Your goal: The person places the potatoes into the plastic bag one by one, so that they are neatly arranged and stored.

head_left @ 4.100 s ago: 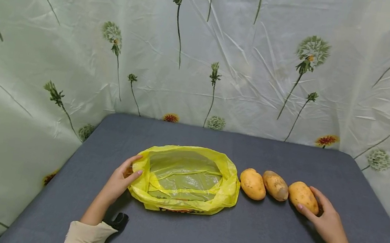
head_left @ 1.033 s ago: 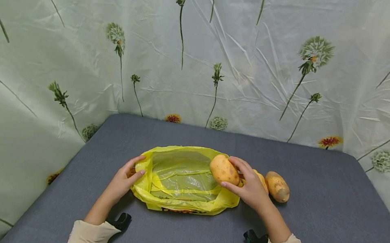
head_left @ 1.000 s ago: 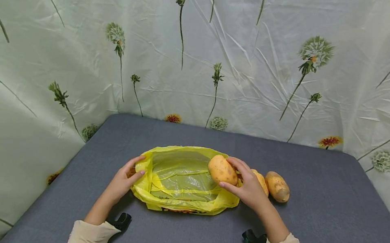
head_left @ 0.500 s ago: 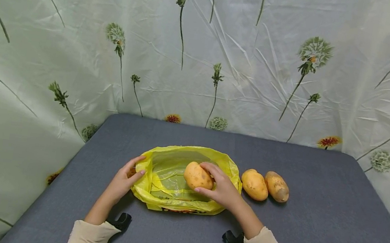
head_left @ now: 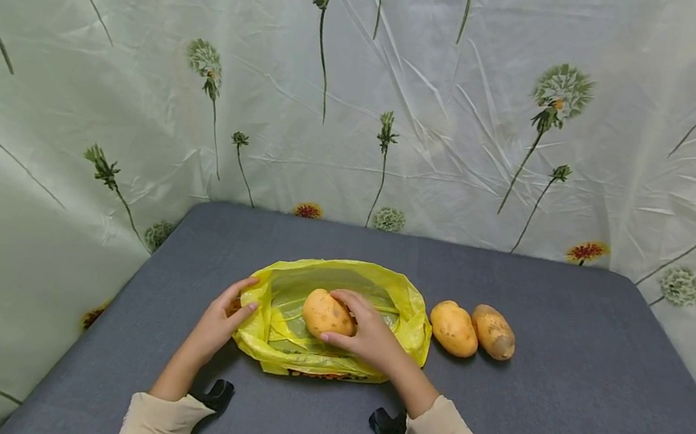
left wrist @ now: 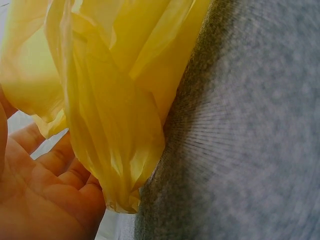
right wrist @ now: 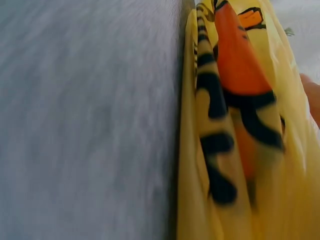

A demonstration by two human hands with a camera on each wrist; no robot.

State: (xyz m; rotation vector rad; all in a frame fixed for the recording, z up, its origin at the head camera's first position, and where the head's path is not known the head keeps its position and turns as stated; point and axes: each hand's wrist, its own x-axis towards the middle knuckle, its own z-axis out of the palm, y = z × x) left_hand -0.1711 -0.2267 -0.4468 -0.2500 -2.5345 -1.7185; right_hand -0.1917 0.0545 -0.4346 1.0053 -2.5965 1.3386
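A yellow plastic bag [head_left: 410,328] lies on the grey table with its mouth spread wide. My left hand [head_left: 217,321] holds the bag's left end, thumb and fingertips at the rim; in the left wrist view, the fingers [left wrist: 57,152] pass behind the gathered yellow plastic. My right hand [head_left: 372,334] grips a potato [head_left: 323,313] between thumb and fingers, over the middle of the bag's mouth. The right wrist view shows the bag's printed front side [right wrist: 245,65], with a bit of the hand [right wrist: 312,97] at the right edge.
Two more potatoes stand side by side right of the bag: a yellow one [head_left: 454,328] close to its rim and a browner one [head_left: 494,332]. Behind the grey table [head_left: 559,421] hangs a pale curtain [head_left: 467,115] with a flower print.
My right hand has picked up the rightmost potato and carried it left, past the bag's right rim, to over the bag's middle. My left hand stays at the bag's left end.
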